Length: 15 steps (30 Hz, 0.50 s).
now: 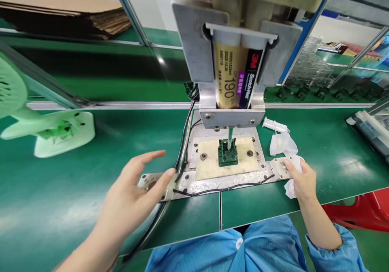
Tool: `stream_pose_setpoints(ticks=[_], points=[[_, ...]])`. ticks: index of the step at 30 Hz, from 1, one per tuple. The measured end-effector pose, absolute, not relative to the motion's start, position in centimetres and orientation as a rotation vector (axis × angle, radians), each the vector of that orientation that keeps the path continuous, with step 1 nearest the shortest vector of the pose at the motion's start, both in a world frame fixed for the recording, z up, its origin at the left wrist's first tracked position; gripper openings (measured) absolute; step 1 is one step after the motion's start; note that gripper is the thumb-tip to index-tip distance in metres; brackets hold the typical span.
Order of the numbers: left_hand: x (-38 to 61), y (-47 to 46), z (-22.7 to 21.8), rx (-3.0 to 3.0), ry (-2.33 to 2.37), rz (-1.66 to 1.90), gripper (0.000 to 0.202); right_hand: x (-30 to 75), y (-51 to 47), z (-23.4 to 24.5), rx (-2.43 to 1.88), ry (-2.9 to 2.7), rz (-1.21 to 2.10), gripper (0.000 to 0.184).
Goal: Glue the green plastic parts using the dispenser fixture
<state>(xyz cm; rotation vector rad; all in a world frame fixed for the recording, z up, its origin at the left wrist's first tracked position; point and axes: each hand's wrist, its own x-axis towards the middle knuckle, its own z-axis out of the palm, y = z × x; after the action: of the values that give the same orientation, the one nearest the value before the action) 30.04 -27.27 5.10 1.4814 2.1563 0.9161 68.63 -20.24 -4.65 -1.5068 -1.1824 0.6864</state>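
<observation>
My left hand [133,191] is open, thumb and index finger apart, over the left end plate [148,178] of a metal fixture. My right hand [304,179] is closed round a crumpled white tissue [291,189] at the fixture's right end, its thumb resting by a round metal button [285,166]. Between the hands, a green square part [225,157] sits on a cream plate [206,171]. A thin nozzle [230,136] from the machine above reaches down into this part. A twin adhesive cartridge [235,73], labelled 3M Scotch-Weld, is mounted in the metal holder.
Behind the right hand lie a syringe [276,125] and another white tissue [282,144]. A pale green fan [63,132] stands at left. Black cables [184,142] run beside the fixture. Dark small parts [322,93] line the back ledge. A red stool [364,211] is at right.
</observation>
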Motion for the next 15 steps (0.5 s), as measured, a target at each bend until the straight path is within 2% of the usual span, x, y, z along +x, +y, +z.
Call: stream_pose_setpoints(ticks=[5, 6, 11, 15], points=[[33.7, -22.6, 5.9, 1.711, 1.639, 0.726, 0.090, 68.8, -20.3, -4.6, -1.480, -1.180, 0.696, 0.045], [34.4, -21.6, 5.6, 1.698, 1.570, 0.705, 0.094, 68.8, -20.3, -4.6, -1.485, -1.183, 0.688, 0.045], [36.1, -18.9, 4.4, 1.553, 1.333, 0.810, 0.067, 68.5, -20.4, -4.2, -1.502, -1.203, 0.676, 0.046], [36.3, -19.6, 5.2, 1.332, 1.339, 0.804, 0.065, 68.2, -20.4, -3.7, -1.511, -1.221, 0.669, 0.046]])
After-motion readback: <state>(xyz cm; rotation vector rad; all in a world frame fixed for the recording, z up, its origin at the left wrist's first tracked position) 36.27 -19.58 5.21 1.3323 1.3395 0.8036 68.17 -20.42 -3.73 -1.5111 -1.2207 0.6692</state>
